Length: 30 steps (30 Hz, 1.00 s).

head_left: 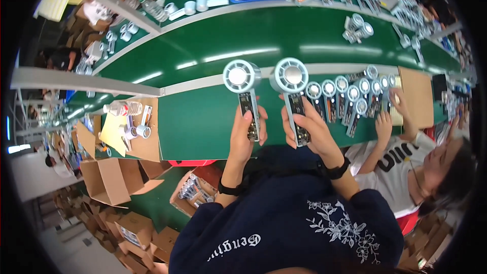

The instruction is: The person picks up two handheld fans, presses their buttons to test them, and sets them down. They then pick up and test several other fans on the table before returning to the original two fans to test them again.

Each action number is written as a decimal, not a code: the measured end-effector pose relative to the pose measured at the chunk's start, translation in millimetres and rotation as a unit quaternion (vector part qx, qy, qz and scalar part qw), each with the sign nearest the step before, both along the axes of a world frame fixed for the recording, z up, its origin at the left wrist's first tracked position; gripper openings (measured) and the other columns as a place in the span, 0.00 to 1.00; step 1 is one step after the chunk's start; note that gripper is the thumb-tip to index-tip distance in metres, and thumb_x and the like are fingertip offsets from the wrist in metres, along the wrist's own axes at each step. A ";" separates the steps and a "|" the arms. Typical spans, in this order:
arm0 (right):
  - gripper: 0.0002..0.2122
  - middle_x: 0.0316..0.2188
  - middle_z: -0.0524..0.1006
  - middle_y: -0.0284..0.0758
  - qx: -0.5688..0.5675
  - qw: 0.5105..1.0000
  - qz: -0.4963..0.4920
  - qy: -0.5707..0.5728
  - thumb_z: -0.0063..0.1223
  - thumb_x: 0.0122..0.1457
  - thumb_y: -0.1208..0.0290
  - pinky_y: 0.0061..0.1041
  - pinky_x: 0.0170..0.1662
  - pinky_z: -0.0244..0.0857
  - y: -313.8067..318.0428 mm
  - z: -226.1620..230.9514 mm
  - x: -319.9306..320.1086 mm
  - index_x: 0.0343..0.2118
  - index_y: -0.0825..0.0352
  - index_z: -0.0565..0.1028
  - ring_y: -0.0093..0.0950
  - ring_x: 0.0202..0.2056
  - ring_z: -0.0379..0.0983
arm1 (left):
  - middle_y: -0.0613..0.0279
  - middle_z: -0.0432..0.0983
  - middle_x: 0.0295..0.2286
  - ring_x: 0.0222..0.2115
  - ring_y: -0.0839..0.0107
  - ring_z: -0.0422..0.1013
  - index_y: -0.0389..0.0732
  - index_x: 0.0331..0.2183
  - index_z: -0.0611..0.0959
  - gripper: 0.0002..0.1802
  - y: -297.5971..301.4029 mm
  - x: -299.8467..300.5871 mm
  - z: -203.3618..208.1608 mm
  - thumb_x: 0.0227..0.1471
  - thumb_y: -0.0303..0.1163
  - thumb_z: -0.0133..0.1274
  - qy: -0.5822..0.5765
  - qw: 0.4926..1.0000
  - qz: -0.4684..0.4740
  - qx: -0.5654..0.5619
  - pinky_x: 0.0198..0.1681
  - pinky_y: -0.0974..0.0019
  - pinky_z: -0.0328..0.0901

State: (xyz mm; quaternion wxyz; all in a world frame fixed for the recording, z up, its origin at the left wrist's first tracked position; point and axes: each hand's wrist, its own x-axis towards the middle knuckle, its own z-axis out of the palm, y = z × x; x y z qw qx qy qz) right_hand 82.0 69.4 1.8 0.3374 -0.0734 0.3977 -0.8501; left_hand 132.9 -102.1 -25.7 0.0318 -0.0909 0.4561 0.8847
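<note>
Two light-blue handheld fans are held upright side by side above the green table. My left hand (pixel 240 136) is closed around the handle of the left handheld fan (pixel 238 76). The handle's near side is uncovered and shows a dark circuit board. In my right hand (pixel 317 133) is the right handheld fan (pixel 291 75), gripped by its handle, which also shows a bare board. Both round heads have ribbed rims and pale centres. Just right of my right hand, several similar fans (pixel 328 89) with uncovered handles lie in a row.
A person in a white shirt (pixel 393 165) reaches over the table at the right, beside a cardboard sheet (pixel 416 96). A plastic bottle (pixel 123 108) lies on cardboard at the left. An open carton (pixel 114 180) and a box of fan parts (pixel 195 193) are below. A metal rail (pixel 193 85) crosses behind.
</note>
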 end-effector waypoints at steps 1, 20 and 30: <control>0.24 0.35 0.65 0.37 -0.002 1.000 -0.016 -0.007 0.40 0.60 0.71 0.20 0.20 0.63 1.6 1.2 2.1 0.57 0.72 0.52 0.22 0.25 0.64 | 0.57 0.67 0.33 0.17 0.77 0.62 0.36 0.53 0.59 0.23 3.9 -1.3 5.8 0.61 0.39 0.34 0.022 1.000 0.005 -0.007 0.14 0.75 0.58; 0.21 0.38 0.66 0.38 0.014 0.993 -0.044 0.107 0.39 0.61 0.72 0.16 0.18 0.61 39.0 6.8 7.7 0.55 0.71 0.52 0.20 0.21 0.65 | 0.57 0.67 0.32 0.15 0.79 0.60 0.35 0.54 0.58 0.26 53.3 -3.0 42.2 0.60 0.39 0.35 0.033 0.993 0.007 -0.115 0.12 0.76 0.55; 0.23 0.37 0.65 0.37 -0.010 0.996 -0.023 0.085 0.39 0.60 0.71 0.16 0.18 0.60 34.7 5.4 4.5 0.57 0.72 0.51 0.19 0.22 0.64 | 0.52 0.67 0.35 0.17 0.77 0.65 0.36 0.49 0.58 0.19 58.1 -2.5 46.6 0.60 0.35 0.36 0.058 0.994 0.027 -0.093 0.13 0.77 0.59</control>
